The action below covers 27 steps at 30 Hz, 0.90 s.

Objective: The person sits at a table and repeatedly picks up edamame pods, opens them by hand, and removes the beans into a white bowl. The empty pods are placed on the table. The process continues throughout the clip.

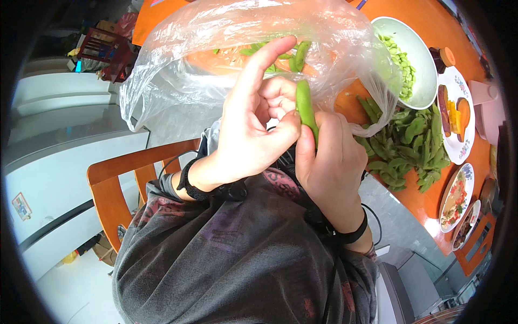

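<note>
Both of my hands hold one green bean pod (306, 106) upright in front of my chest. My left hand (259, 121) pinches its side with the thumb, the index finger stretched out and up. The thumb and fingers of my right hand (334, 158) grip its lower end. Behind them a clear plastic bag (182, 44) lies open on the wooden table, with several green pods (300, 56) in it. At the right a white bowl (423, 65) holds shelled green beans (400, 67). Below the bowl lies a heap of green pods (412, 141).
On the table's right side stand a jar with an orange lid (446, 56), a floral plate with food (465, 152) and two dishes of food, one a patterned plate (444, 206). A wooden chair (107, 174) stands at my left, beside a white cabinet or appliance (60, 162).
</note>
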Available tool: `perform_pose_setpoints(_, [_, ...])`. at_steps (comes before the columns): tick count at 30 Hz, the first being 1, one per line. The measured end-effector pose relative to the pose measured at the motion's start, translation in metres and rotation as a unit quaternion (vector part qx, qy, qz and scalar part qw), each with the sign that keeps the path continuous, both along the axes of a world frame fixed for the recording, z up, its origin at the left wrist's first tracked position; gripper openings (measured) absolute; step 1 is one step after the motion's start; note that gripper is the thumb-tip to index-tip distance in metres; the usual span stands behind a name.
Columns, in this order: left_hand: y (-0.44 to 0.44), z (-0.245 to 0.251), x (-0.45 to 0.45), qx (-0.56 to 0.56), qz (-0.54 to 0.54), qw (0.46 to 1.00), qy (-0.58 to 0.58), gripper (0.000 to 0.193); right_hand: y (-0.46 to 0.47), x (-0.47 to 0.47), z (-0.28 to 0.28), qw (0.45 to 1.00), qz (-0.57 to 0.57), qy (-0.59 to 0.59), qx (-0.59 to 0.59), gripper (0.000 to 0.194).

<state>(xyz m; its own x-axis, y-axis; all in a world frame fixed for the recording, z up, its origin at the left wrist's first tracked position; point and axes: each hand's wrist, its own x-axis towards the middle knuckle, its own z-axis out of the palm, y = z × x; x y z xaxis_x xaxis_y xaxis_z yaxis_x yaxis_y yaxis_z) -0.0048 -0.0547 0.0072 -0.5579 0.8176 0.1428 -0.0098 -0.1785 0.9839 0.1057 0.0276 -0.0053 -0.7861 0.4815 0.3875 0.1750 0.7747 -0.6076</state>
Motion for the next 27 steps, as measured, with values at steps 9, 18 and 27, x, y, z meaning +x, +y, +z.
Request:
perform_pose_setpoints(9, [0.003, -0.003, 0.009, -0.006, 0.033, 0.999, -0.028, 0.068, 0.006, -0.004, -0.007, 0.994, 0.0, 0.093, -0.051, 0.01])
perform_pose_setpoints(18, [0.015, 0.004, 0.001, -0.075, 0.017, 0.997, -0.032, 0.036, 0.016, -0.001, 0.01, 0.898, -0.017, 0.055, -0.437, 0.028])
perform_pose_setpoints(27, [0.075, 0.055, -0.002, -0.064, -0.091, 0.961, 0.253, 0.026, 0.062, 0.024, 0.066, 0.981, -0.1, 0.09, -0.142, 0.023])
